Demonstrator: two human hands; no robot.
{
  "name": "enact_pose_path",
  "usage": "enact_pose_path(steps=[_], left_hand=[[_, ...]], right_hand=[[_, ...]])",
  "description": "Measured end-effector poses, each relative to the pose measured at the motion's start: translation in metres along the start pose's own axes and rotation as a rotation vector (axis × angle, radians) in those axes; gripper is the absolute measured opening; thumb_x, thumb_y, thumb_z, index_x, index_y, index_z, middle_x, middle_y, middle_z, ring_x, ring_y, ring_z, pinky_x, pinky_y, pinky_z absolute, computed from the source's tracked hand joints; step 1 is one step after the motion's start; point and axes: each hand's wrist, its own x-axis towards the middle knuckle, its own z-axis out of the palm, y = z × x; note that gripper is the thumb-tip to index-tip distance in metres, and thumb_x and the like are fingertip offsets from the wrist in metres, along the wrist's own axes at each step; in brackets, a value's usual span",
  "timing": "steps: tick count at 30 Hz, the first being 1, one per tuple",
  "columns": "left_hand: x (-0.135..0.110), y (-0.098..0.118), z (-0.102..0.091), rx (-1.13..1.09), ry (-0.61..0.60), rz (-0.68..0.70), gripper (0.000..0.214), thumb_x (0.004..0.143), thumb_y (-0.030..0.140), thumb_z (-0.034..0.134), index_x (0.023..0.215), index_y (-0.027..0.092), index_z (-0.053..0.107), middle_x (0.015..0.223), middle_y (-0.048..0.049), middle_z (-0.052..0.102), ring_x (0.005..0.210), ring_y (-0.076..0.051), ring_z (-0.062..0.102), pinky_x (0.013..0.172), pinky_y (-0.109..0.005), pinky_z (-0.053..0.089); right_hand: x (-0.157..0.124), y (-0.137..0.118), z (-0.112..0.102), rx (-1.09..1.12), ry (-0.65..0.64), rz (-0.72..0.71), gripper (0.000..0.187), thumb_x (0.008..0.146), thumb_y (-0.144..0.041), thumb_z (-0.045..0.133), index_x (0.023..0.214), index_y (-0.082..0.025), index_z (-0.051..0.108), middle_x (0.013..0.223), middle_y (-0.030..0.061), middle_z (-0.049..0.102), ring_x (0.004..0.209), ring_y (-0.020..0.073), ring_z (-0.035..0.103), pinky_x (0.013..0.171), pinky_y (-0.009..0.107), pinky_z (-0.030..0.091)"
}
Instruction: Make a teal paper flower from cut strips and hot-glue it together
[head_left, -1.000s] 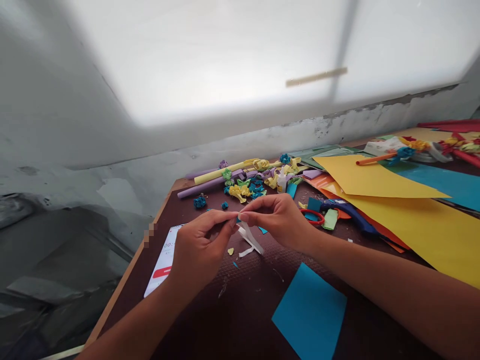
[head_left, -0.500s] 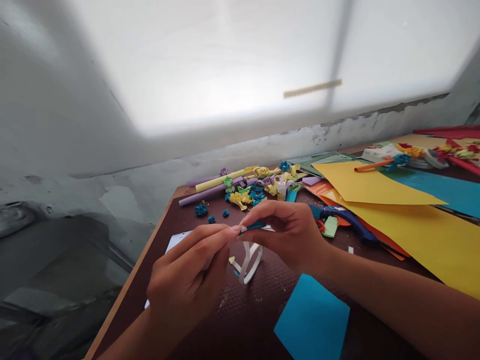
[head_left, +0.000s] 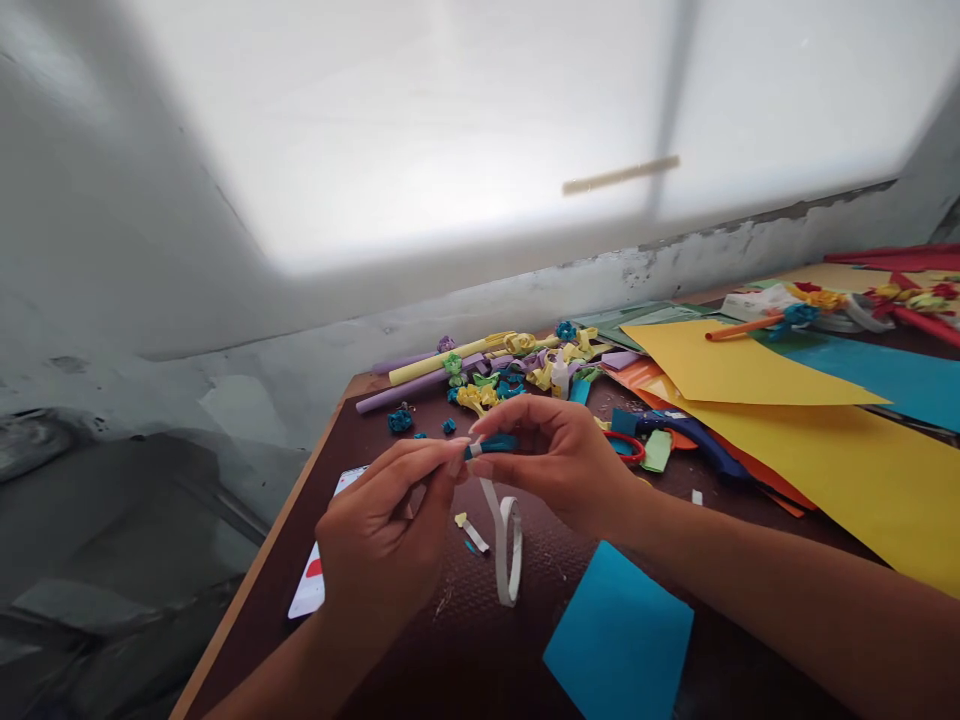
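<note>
One small blue paper piece is pinched by the left hand and right hand above the counter. White strip is apparently being wound around it; a taut turn seems called for

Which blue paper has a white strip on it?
The blue piece pinched between left hand and right hand; the flat blue sheet below shows none.

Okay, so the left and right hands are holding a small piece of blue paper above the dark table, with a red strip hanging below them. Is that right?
Not quite: the strip is white, not red, as the head view shows. The left hand and right hand do hold the blue paper above the dark table.
</note>
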Motion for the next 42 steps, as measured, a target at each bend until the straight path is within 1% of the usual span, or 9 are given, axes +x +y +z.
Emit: enact_pose_path(steps=[3,11,13,20,28,31,35,39,42], left_hand=[[0.0,-0.001,0.0,-0.028,-0.015,-0.01,0.012,0.092,0.021,0.07,0.094,0.029,0.079,0.091,0.0017,0.079,0.081,-0.017,0.074,0.073,-0.029,0.061],[0.003,-0.002,0.001,-0.357,-0.128,-0.319,0.008,0.089,0.026,0.075,0.094,0.026,0.081,0.074,0.0009,0.077,0.066,-0.015,0.073,0.062,-0.024,0.062],[0.003,-0.007,0.0,-0.351,-0.163,-0.31,0.008,0.092,0.026,0.072,0.096,0.025,0.079,0.071,0.0008,0.076,0.064,-0.015,0.073,0.062,-0.025,0.062],[0.003,-0.035,-0.006,0.066,-0.277,0.538,0.046,0.087,0.001,0.067,0.128,0.021,0.068,0.122,-0.0108,0.073,0.109,-0.023,0.073,0.096,-0.035,0.061],[0.015,-0.036,-0.016,0.437,-0.296,0.9,0.036,0.092,0.001,0.063,0.128,-0.001,0.061,0.108,-0.0224,0.077,0.099,-0.033,0.076,0.083,-0.047,0.067],[0.016,-0.034,-0.018,0.469,-0.309,0.89,0.031,0.095,0.002,0.059,0.125,-0.003,0.061,0.101,-0.0225,0.077,0.09,-0.032,0.077,0.076,-0.045,0.067],[0.01,-0.034,-0.015,0.317,-0.259,0.725,0.026,0.094,0.001,0.061,0.12,0.005,0.064,0.098,-0.0155,0.077,0.087,-0.025,0.076,0.079,-0.038,0.065],[0.004,-0.035,-0.01,0.2,-0.206,0.551,0.023,0.094,0.001,0.062,0.113,0.011,0.068,0.099,-0.0102,0.077,0.09,-0.019,0.075,0.084,-0.029,0.061],[0.003,-0.037,-0.006,0.179,-0.197,0.483,0.02,0.094,0.003,0.063,0.11,0.012,0.07,0.1,-0.0093,0.077,0.093,-0.017,0.074,0.087,-0.026,0.059]], right_hand=[[0.0,0.002,-0.002,-0.037,-0.011,-0.01,0.032,0.066,-0.027,0.094,0.093,-0.021,0.077,0.093,0.0025,0.076,0.083,0.0155,0.072,0.073,0.027,0.06],[0.0,0.0,-0.003,-0.023,-0.037,-0.048,0.025,0.07,-0.026,0.092,0.091,-0.02,0.079,0.09,0.0026,0.077,0.082,0.0167,0.073,0.077,0.031,0.061],[0.001,-0.001,-0.005,-0.011,-0.039,-0.004,0.026,0.069,-0.028,0.093,0.09,-0.02,0.08,0.088,0.0029,0.078,0.08,0.0167,0.073,0.075,0.031,0.061],[0.005,0.001,-0.011,0.094,-0.025,0.279,0.029,0.063,-0.029,0.096,0.083,-0.017,0.079,0.075,-0.0008,0.074,0.063,0.0107,0.068,0.066,0.027,0.06],[0.006,0.008,-0.014,-0.025,-0.062,0.157,0.026,0.07,-0.029,0.092,0.091,-0.018,0.079,0.085,0.0005,0.076,0.071,0.0098,0.068,0.069,0.023,0.057],[0.005,0.008,-0.015,-0.143,-0.09,0.057,0.029,0.074,-0.032,0.09,0.098,-0.019,0.079,0.094,0.0027,0.078,0.081,0.0136,0.07,0.074,0.026,0.057],[0.001,0.005,-0.013,-0.236,-0.113,-0.014,0.031,0.076,-0.032,0.088,0.103,-0.02,0.079,0.098,0.004,0.078,0.087,0.0178,0.072,0.076,0.029,0.06],[-0.001,0.004,-0.01,-0.221,-0.095,-0.055,0.024,0.079,-0.027,0.086,0.101,-0.021,0.078,0.1,0.0032,0.078,0.09,0.0165,0.073,0.08,0.027,0.061],[-0.001,0.007,-0.009,-0.143,-0.09,-0.022,0.028,0.081,-0.025,0.085,0.108,-0.022,0.075,0.097,0.0018,0.077,0.084,0.0131,0.072,0.071,0.023,0.059]])
